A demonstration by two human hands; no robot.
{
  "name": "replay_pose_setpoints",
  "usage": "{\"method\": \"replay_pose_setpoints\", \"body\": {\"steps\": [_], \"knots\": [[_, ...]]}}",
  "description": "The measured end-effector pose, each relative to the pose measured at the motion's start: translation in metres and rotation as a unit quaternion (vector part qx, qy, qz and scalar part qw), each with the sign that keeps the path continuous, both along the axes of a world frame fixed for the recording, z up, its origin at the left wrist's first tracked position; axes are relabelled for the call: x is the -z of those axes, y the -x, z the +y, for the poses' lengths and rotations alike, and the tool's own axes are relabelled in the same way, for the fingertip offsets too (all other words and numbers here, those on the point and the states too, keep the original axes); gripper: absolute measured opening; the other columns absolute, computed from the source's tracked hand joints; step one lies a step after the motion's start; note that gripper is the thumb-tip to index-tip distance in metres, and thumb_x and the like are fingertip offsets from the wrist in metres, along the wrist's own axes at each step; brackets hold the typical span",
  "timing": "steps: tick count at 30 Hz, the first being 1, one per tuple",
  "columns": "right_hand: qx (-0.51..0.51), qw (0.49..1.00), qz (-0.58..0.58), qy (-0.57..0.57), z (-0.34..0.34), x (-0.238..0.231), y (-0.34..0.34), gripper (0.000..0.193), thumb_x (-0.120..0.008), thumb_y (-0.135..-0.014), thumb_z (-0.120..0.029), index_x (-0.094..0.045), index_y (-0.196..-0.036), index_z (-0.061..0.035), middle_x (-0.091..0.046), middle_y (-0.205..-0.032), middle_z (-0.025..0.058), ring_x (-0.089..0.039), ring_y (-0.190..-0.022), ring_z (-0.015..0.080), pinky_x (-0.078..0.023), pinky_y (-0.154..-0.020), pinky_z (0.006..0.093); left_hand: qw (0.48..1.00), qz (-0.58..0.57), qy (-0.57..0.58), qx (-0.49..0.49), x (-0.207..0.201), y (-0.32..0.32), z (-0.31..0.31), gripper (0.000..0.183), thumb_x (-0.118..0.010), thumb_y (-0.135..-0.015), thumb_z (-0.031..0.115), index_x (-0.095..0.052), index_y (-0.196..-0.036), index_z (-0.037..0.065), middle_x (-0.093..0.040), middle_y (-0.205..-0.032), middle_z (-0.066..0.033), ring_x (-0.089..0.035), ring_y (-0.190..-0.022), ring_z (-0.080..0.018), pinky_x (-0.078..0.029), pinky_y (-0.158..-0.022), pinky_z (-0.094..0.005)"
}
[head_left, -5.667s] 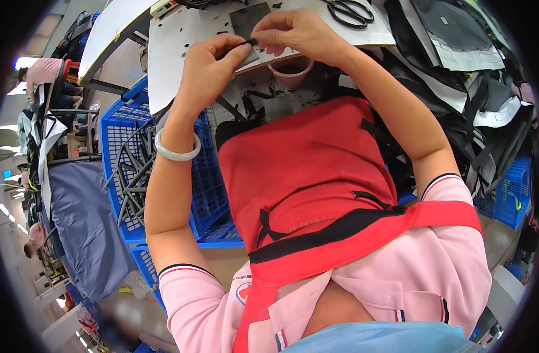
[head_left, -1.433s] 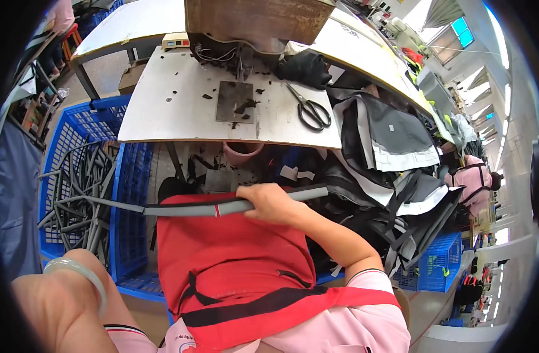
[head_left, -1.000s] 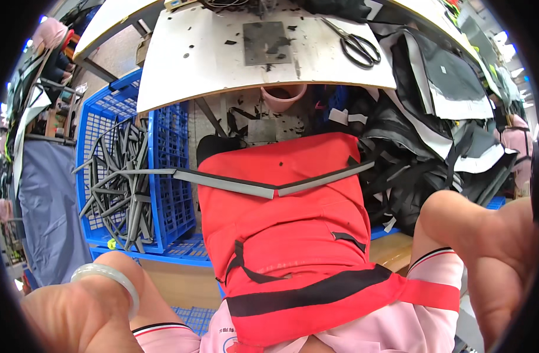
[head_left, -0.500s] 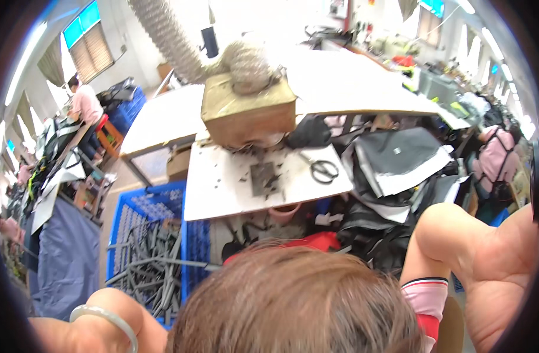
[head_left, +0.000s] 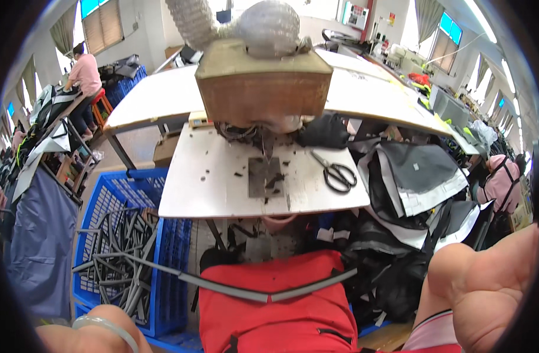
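Left hand: the left hand (head_left: 54,338) is at the low left edge, big and close, past a pale ring on the wrist. The fingers are cut off, so I can't tell how open it is or if it has hold of anything.
Right hand: the right hand (head_left: 496,294) is at the low right edge, palm side showing. Its fingers are out of sight too, so I can't tell how open it is or what it holds.
Long strip: the gray and black strip (head_left: 234,290) lies across the red apron (head_left: 316,312), side to side, with a small dip in the middle. I see no hand on it.
Way from hands: the strip sits between the two hands in the picture, out in front. I can't tell which hand is nearer.
Blue crate: the strip's thin left end goes over the blue crate (head_left: 174,294), which has lots of gray sticks (head_left: 122,276) inside.
White table: past the lap is a white table (head_left: 193,182) with black-handled scissors (head_left: 326,167) and a dark metal plate (head_left: 256,176).
Right side: a heap of gray, black and white cloth (head_left: 419,170).
Writing: a tiny pale label (head_left: 415,166) is on the gray cloth, too small to read.
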State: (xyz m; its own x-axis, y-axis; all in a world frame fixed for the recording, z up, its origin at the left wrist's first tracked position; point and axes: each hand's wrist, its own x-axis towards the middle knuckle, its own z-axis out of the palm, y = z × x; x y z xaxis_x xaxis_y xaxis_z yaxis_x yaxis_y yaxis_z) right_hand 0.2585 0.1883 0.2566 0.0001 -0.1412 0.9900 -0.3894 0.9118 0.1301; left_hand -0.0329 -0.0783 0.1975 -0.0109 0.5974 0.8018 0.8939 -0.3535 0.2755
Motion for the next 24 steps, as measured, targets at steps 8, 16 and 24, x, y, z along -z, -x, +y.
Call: {"method": "replay_pose_setpoints", "body": {"steps": [8,16,24], "knots": [[-0.009,0.998,-0.034,0.057,0.003,0.035,0.048,0.028,-0.067,-0.088,-0.025,-0.062,-0.111,-0.0096,-0.057,-0.101,0.0037,-0.054,-0.089,0.0179,-0.046,-0.079,0.0313,0.994,0.01,-0.095,0.046,-0.004,0.001,0.012,0.048,-0.046,-0.1,0.034,-0.052,-0.12,-0.01,-0.062,-0.094,-0.0182,-0.06,-0.084,-0.0263,-0.05,-0.076,-0.0361],[-0.003,0.704,-0.704,0.092,0.003,0.314,0.107,0.076,-0.078,-0.076,-0.034,-0.045,-0.14,-0.0117,-0.058,-0.117,0.015,-0.054,-0.106,0.0348,-0.041,-0.095,0.0443,0.939,-0.261,0.215,-0.053,0.129,0.001,0.077,0.016,-0.064,-0.088,0.008,-0.065,-0.101,-0.001,-0.065,-0.093,-0.0136,-0.062,-0.086,-0.0244,-0.049,-0.078,-0.0342],[-0.022,0.563,-0.821,0.089,0.019,0.297,0.107,0.043,-0.069,-0.081,-0.031,-0.062,-0.117,-0.0085,-0.069,-0.089,0.0176,-0.066,-0.086,0.0355,-0.052,-0.076,0.0459,0.715,-0.317,0.612,0.12,0.259,0.001,0.099,0.032,-0.068,-0.09,0.02,-0.066,-0.115,0.0,-0.069,-0.102,-0.0147,-0.063,-0.093,-0.02,-0.049,-0.086,-0.0338]]}}
